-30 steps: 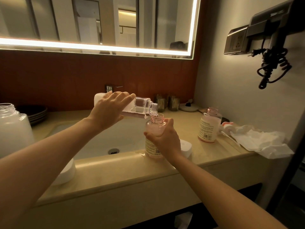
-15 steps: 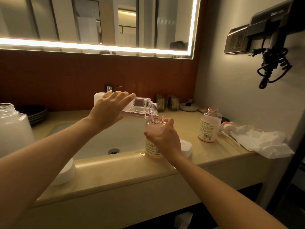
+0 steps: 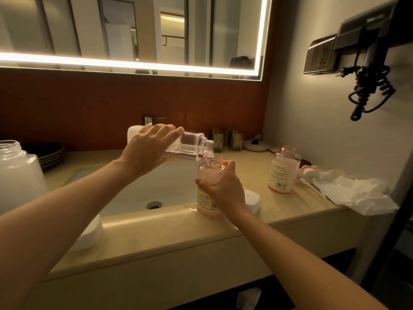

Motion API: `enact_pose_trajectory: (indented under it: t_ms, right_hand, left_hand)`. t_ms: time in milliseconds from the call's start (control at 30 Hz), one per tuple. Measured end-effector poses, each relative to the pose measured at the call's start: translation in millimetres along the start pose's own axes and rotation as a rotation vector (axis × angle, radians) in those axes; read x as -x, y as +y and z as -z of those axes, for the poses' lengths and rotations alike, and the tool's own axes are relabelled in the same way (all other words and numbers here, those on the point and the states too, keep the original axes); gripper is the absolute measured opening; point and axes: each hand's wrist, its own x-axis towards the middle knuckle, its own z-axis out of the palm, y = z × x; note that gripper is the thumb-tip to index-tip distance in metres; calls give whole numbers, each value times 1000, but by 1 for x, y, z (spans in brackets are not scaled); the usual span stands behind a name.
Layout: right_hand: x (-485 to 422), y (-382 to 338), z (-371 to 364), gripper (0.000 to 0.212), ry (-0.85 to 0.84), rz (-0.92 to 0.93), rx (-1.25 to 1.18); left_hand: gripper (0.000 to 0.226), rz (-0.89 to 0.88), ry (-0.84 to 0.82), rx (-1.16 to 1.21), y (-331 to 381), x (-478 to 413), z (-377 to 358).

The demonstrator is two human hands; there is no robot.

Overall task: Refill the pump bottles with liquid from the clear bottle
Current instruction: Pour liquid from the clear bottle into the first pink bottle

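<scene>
The left hand (image 3: 147, 148) is wrapped over the clear bottle (image 3: 190, 145), fingers curled across its top. It holds the bottle tipped almost level, with the threaded mouth pointing away from the palm, toward the right. Just below that mouth, the right hand (image 3: 223, 189) is clamped round the pump bottle (image 3: 209, 173), fingers curled on its body under the open neck. That bottle's base rests on the counter (image 3: 156, 231) at the front lip of the sink (image 3: 145, 189). The two mouths are nearly touching, and pinkish liquid appears to reach about the shoulder of the pump bottle, so this pour looks close to done. To do it well, I would press the lower bottle flat on the counter and raise the heel of the clear bottle only a little at a time, so the stream runs thin and inside the neck. I would also watch the level through the wall above the right fingers, since levelling off early leaves room for the pump stem. A small puddle (image 3: 190, 208) seems to shine beside the base, on the side toward the left hand, which suggests spills come easily here. Well beyond the right hand, a second bottle (image 3: 282, 173) stands open, its pump (image 3: 308, 173) lying just past it.
</scene>
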Motion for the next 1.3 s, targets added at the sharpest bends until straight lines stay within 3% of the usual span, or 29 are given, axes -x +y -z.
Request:
enact_pose_trajectory:
  t_ms: [1067,1300]
  right_hand:
    - [-2,1,0,77,4,15,9]
    - [-18,-1,12,81,-82,3,-35]
  left_hand:
    - [89,20,15,24,2,3,-4]
    - [85,156,-11,148,7,8,-15]
